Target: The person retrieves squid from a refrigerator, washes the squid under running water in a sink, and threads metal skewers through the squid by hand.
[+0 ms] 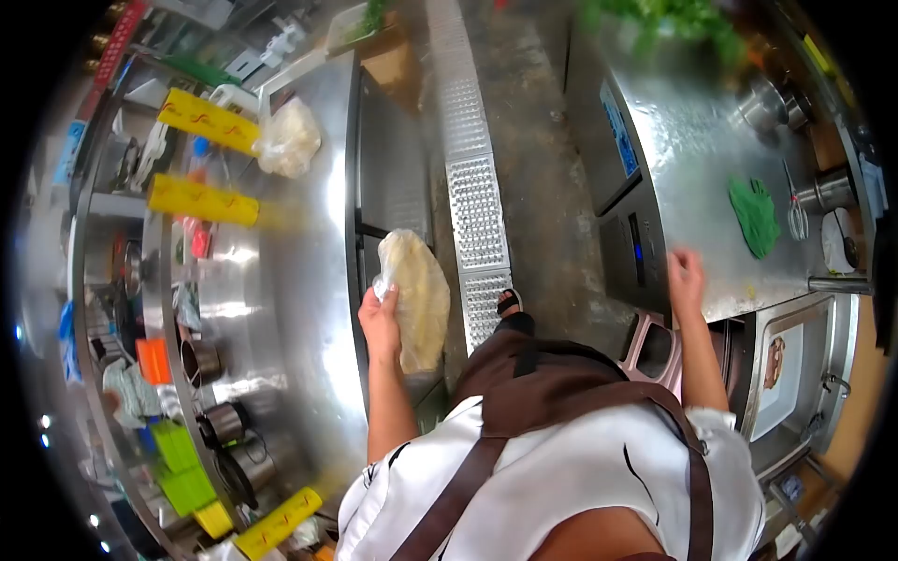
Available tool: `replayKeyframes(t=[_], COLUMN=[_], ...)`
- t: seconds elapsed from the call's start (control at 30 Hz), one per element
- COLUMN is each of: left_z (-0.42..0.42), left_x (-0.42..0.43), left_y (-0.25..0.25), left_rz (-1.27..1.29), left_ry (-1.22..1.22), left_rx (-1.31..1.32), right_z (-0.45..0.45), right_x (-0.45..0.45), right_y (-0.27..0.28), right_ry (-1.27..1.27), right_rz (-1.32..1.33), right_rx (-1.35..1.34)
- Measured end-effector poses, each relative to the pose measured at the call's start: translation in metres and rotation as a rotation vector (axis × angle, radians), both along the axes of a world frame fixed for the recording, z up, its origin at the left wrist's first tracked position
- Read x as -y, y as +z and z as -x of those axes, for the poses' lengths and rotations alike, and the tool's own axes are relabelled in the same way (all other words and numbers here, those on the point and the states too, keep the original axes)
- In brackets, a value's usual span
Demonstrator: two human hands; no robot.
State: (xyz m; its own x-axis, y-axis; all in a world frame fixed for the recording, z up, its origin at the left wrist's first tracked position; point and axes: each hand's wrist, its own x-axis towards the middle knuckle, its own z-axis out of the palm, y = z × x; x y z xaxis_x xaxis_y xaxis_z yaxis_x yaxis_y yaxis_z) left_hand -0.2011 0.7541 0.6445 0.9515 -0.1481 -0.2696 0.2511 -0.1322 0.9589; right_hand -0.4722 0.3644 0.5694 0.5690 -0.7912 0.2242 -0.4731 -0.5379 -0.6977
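Note:
My left hand (379,323) grips the gathered side of a clear plastic bag (418,299) filled with something pale yellow; its contents cannot be made out exactly. The bag hangs over the aisle beside the left steel counter (318,271). My right hand (686,280) is loosely closed near the front edge of the right steel counter (692,178), with nothing visible in its fingers. Farther in on that counter lie a green glove (754,217) and a whisk (796,213). A similar bag of pale stuff (289,138) rests on the left counter.
A metal drain grating (477,210) runs along the floor between the counters. A pink stool (652,351) stands below my right forearm, beside a sink (812,374) holding a white tub. Yellow rolls (208,120) project over the left counter. Leafy greens (664,23) lie at the far right.

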Motion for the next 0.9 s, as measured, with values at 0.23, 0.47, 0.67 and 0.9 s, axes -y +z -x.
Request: replayKeyframes(t=[0.23, 0.47, 0.67, 0.9], left_z=[-0.065, -0.125, -0.182, -0.259], left_x=[0.006, 0.035, 0.087, 0.174], left_y=[-0.015, -0.017, -0.021, -0.009], left_rz=[0.083, 0.073, 0.095, -0.170], left_ry=[0.024, 0.043, 0.098, 0.207], left_rx=[-0.093, -0.146, -0.145, -0.211], right_z=[-0.190, -0.296, -0.416, -0.544], right_x=[0.002, 0.076, 0.188, 0.337], right_y=[0.003, -0.017, -0.038, -0.097], right_ry=[0.379, 0.437, 0.390, 0.294], right_rz=[0.217, 0.421, 0.597, 1.004], right_rx=[-0.272, -0.553, -0.790, -0.956])
